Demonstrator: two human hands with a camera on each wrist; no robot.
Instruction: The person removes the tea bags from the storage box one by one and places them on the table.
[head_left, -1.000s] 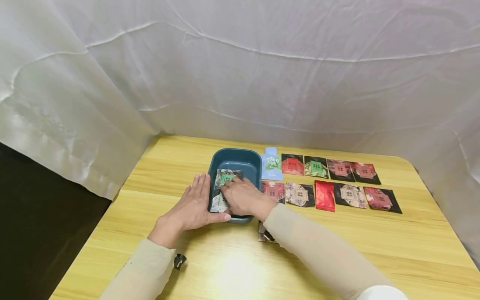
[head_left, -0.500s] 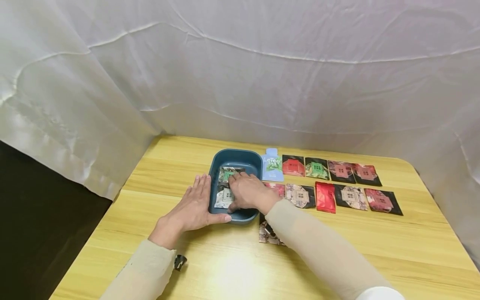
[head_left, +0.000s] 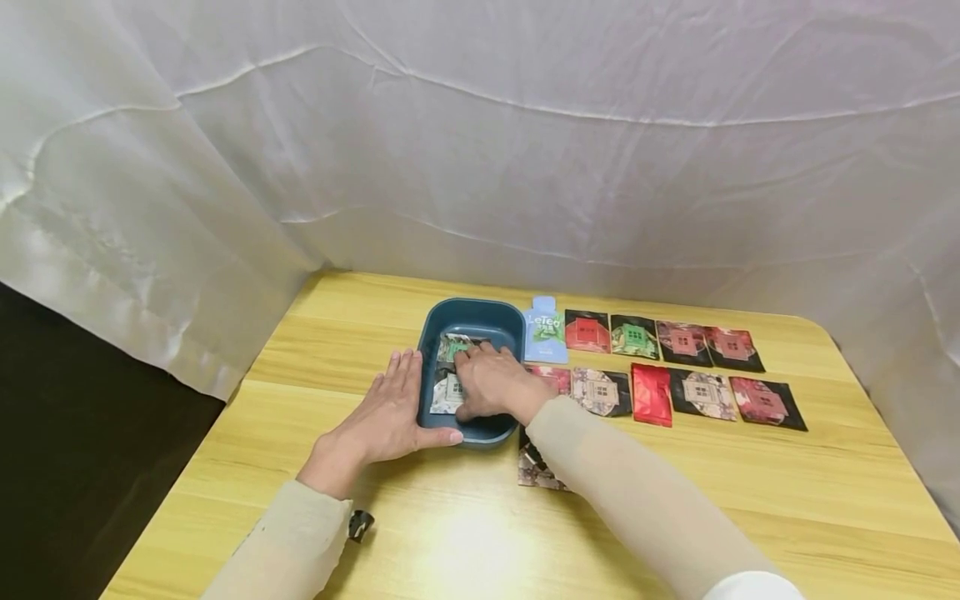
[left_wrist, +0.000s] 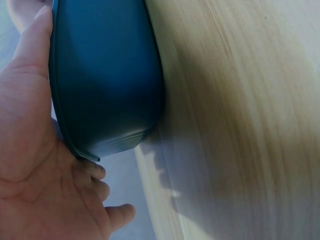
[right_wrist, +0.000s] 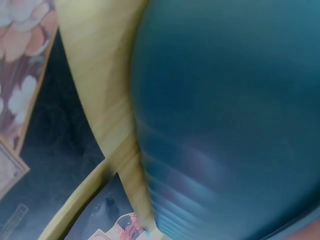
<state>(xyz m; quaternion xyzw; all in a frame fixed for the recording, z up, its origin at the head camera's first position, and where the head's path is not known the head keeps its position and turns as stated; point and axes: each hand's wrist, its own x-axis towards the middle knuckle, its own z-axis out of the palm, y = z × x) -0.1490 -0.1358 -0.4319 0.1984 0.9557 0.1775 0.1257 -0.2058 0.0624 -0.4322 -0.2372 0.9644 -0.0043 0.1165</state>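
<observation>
While the left hand (head_left: 386, 412) lies flat with straight fingers against the left wall of the tub (head_left: 501, 317), its thumb runs along the tub's near rim; the left wrist view shows the palm (left_wrist: 30, 150) pressed to the blue wall (left_wrist: 105, 80). Inside the tub, the right hand (head_left: 491, 379) rests palm down on the packets (head_left: 448, 390), fingers loosely bent over them; whether it pinches one cannot be told. Just right of the tub, two rows of packets (head_left: 701, 392) lie flat on the table (head_left: 750, 500), the nearest touching the tub's right side. One more packet (head_left: 534, 468) lies just near of the tub, partly under the right forearm. Left of the tub and near of it, bare tabletop runs to the edges; a white sheet (head_left: 525, 150) hangs close behind the tub.
</observation>
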